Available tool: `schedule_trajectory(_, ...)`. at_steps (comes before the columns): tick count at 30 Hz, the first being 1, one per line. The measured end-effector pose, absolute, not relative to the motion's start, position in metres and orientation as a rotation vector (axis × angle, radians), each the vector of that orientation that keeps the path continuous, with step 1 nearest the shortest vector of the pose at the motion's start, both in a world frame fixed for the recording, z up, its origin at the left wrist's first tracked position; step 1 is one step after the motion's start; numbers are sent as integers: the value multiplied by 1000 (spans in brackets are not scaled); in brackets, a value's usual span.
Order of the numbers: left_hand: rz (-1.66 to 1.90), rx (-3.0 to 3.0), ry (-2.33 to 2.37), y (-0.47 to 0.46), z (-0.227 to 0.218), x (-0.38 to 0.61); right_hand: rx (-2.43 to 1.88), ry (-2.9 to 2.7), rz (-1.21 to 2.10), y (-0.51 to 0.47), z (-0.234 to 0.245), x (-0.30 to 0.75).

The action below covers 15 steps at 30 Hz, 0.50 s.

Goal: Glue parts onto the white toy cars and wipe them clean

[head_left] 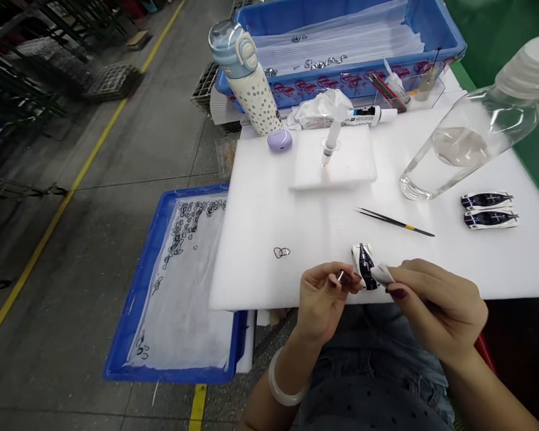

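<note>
Lap: your jeans [377, 353] sit below both hands.
Left wrist: a pale bangle [287, 383] hangs around it.
Left hand: your left hand [323, 302] is raised over the board's front edge, its fingertips at the lower-left side of the part.
Right hand: your right hand [435, 308] pinches a white cloth [382, 274], pressing it against the part's right side.
Grip: your left thumb and fingers are together on the part; your right thumb and fingers are clamped on the cloth.
Task item: a glossy white-and-dark part [363, 266] is held between your 2 hands, just above the board's front edge.
Work surface: a white foam board [260, 239] lies under the hands.
On the board, near: a small loop of dark wire [281, 252] lies left of your hands, and fine tweezers [395, 222] lie beyond them.
On the board, right: 2 more white-and-dark parts [489, 211] lie side by side, just beside each other.
Left of the board: a blue tray [135, 317] holds a white sheet with many dark loops.
Far side: a syringe [329, 143] stands on a white block [350, 170], beside a lilac earbud case [279, 140], a dotted flask [251, 84], a tube [368, 115] and a tilted bottle of liquid [458, 149].
Beyond: a blue crate [341, 84] holds stacked sheets.
</note>
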<state>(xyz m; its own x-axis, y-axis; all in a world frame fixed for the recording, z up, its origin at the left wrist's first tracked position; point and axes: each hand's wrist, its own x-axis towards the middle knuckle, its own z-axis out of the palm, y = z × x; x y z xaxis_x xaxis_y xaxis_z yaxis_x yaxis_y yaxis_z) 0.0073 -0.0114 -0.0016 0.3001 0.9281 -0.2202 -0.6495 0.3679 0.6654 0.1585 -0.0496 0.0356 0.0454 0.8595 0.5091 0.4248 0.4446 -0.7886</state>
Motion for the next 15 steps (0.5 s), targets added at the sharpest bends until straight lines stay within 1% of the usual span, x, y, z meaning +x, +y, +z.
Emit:
schedule_trajectory(8,1106,504,739,-14,-2,10,-1224,-1877,101,-43,51,142)
schedule_trajectory(11,1120,522,733,-14,-2,10,-1204,-1998,59,-48,60,154)
schedule_trajectory(15,1089,571,711,-14,-3,10,-1386,-1945,-67,-53,68,172)
